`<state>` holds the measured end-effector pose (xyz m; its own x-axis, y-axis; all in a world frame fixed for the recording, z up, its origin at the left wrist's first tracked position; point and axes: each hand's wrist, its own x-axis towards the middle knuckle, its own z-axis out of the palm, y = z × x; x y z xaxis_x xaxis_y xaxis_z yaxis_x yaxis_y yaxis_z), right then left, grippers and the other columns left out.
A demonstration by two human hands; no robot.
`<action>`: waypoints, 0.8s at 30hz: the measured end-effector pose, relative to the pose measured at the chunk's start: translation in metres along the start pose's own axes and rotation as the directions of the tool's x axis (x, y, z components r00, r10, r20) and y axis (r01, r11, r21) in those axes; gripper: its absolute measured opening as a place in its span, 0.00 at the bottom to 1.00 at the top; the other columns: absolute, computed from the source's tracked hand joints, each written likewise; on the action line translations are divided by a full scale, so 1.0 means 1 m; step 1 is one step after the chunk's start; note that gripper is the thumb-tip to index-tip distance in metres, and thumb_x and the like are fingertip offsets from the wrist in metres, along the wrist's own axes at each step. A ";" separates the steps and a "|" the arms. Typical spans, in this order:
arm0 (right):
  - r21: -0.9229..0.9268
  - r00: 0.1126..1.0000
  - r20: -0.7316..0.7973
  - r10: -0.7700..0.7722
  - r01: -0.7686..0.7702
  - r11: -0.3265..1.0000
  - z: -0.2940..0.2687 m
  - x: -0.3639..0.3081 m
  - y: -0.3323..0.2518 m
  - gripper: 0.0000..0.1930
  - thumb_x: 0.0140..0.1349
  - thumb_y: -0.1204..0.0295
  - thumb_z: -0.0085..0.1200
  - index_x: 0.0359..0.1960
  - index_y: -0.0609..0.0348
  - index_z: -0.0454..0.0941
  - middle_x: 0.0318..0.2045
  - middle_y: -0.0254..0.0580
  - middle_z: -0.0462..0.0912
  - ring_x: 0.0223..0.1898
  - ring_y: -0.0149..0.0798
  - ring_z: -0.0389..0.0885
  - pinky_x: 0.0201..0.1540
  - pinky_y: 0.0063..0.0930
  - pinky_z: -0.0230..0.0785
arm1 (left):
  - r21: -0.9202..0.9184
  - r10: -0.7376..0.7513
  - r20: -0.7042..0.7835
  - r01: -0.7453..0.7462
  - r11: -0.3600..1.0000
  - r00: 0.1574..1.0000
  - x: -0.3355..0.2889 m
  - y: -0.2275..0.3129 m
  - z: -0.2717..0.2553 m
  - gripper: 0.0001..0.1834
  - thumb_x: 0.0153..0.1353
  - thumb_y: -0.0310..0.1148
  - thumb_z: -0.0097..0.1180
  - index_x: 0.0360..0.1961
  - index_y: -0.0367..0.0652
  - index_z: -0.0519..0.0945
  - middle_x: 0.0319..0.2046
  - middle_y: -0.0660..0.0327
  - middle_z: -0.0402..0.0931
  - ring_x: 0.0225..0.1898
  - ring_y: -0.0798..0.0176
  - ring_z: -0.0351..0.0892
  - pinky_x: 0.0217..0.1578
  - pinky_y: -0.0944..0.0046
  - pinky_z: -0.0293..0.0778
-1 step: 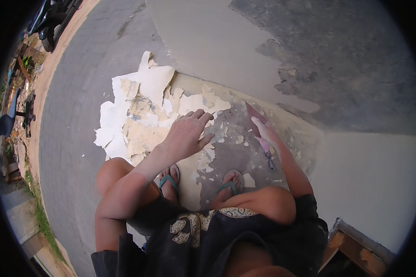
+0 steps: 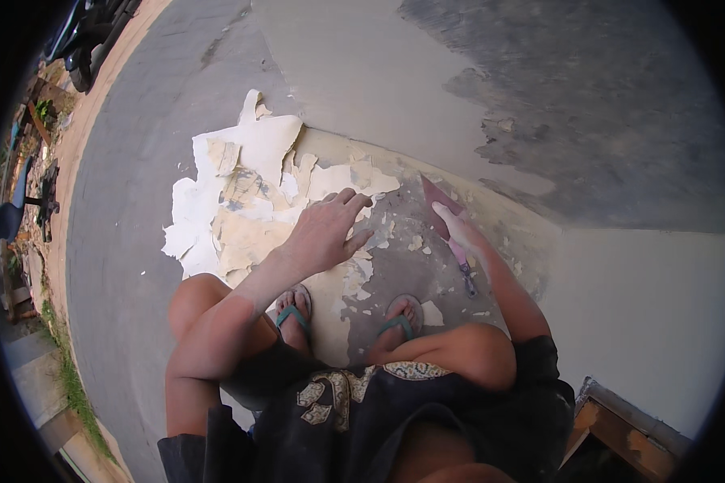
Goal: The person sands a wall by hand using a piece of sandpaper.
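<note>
My right hand (image 2: 457,227) grips a scraper (image 2: 437,199) with a broad reddish blade and a pinkish handle that ends in a dark tip. The blade's end points at the floor close to the foot of the wall. Empty, my left hand (image 2: 328,229) hangs over the peeled paint, its fingers spread and slightly bent. Below and beyond it lie large flakes of white and cream peeled paint (image 2: 254,233), heaped in overlapping sheets. Smaller chips dot the bare grey patch between my two hands.
My sandalled feet (image 2: 296,312) stand on the floor between my bent knees. A grey wall (image 2: 620,105) with a dark rough patch rises on the right. At lower right is a brown wooden frame (image 2: 620,423). A motorbike (image 2: 84,52) and rubble line the far left edge.
My right hand and the scraper have shifted very slightly left and away from me. My left hand stays almost where it was.
</note>
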<state>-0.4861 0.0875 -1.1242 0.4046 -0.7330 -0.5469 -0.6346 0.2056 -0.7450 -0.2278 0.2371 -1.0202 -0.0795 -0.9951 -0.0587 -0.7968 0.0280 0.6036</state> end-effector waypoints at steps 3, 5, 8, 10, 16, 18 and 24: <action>-0.043 0.914 -0.003 -0.405 0.404 0.914 -0.007 -0.058 -0.106 0.26 0.70 0.63 0.45 0.65 0.64 0.65 0.65 0.52 0.68 0.68 0.47 0.63 0.68 0.37 0.52 | 0.037 -0.046 0.039 0.044 0.998 0.998 0.000 -0.009 0.002 0.21 0.58 0.38 0.61 0.51 0.42 0.73 0.42 0.54 0.75 0.44 0.49 0.77 0.44 0.53 0.73; -0.791 0.223 0.063 -0.973 0.605 0.087 -0.064 -0.083 -0.176 0.25 0.67 0.78 0.41 0.66 0.61 0.65 0.68 0.53 0.64 0.72 0.53 0.55 0.71 0.47 0.47 | 0.117 0.014 0.029 -0.017 0.993 0.999 -0.002 0.004 -0.002 0.21 0.57 0.38 0.61 0.50 0.41 0.73 0.41 0.55 0.75 0.45 0.50 0.76 0.44 0.54 0.73; -0.957 -0.206 0.003 -0.979 0.285 -0.063 -0.117 -0.044 -0.214 0.25 0.66 0.77 0.45 0.67 0.59 0.66 0.69 0.52 0.62 0.72 0.57 0.52 0.72 0.52 0.45 | 0.194 0.046 0.081 -0.061 0.979 0.996 -0.017 0.022 -0.014 0.22 0.56 0.38 0.62 0.49 0.40 0.74 0.41 0.56 0.75 0.47 0.53 0.75 0.46 0.56 0.71; -0.975 -0.258 -0.021 -0.966 0.220 -0.038 -0.118 -0.009 -0.222 0.25 0.66 0.76 0.46 0.67 0.57 0.66 0.69 0.51 0.62 0.72 0.56 0.53 0.72 0.52 0.45 | 0.197 0.017 0.118 -0.040 0.980 0.993 -0.027 0.030 -0.023 0.22 0.56 0.38 0.62 0.49 0.40 0.74 0.40 0.57 0.75 0.47 0.54 0.75 0.47 0.57 0.71; -0.917 0.274 0.376 -0.885 0.244 -0.314 -0.046 0.096 -0.109 0.27 0.64 0.70 0.44 0.68 0.48 0.66 0.68 0.32 0.66 0.70 0.37 0.62 0.70 0.39 0.51 | 0.180 0.031 0.109 -0.050 0.982 0.994 -0.046 0.042 -0.038 0.24 0.55 0.38 0.63 0.51 0.39 0.74 0.42 0.57 0.75 0.49 0.55 0.74 0.49 0.58 0.69; -0.923 0.247 0.382 -0.891 0.159 -0.351 -0.062 0.095 -0.105 0.27 0.64 0.70 0.44 0.68 0.48 0.66 0.68 0.32 0.66 0.70 0.38 0.61 0.71 0.42 0.48 | 0.217 -0.012 0.119 -0.014 0.976 0.993 -0.053 0.041 -0.041 0.25 0.55 0.38 0.63 0.51 0.38 0.74 0.44 0.57 0.75 0.49 0.55 0.74 0.50 0.58 0.69; -0.994 0.092 0.106 -0.990 -0.014 -0.107 -0.060 0.080 -0.128 0.24 0.64 0.69 0.46 0.64 0.44 0.71 0.68 0.28 0.66 0.71 0.35 0.58 0.72 0.45 0.44 | 0.221 -0.019 0.176 -0.020 0.975 0.984 -0.054 0.047 -0.043 0.25 0.55 0.38 0.63 0.51 0.38 0.73 0.44 0.56 0.74 0.50 0.55 0.73 0.52 0.58 0.68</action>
<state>-0.4121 -0.0362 -1.0497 0.7351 -0.2023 0.6471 -0.5921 -0.6564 0.4675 -0.2355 0.2886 -0.9542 -0.1679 -0.9633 -0.2093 -0.9078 0.0684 0.4138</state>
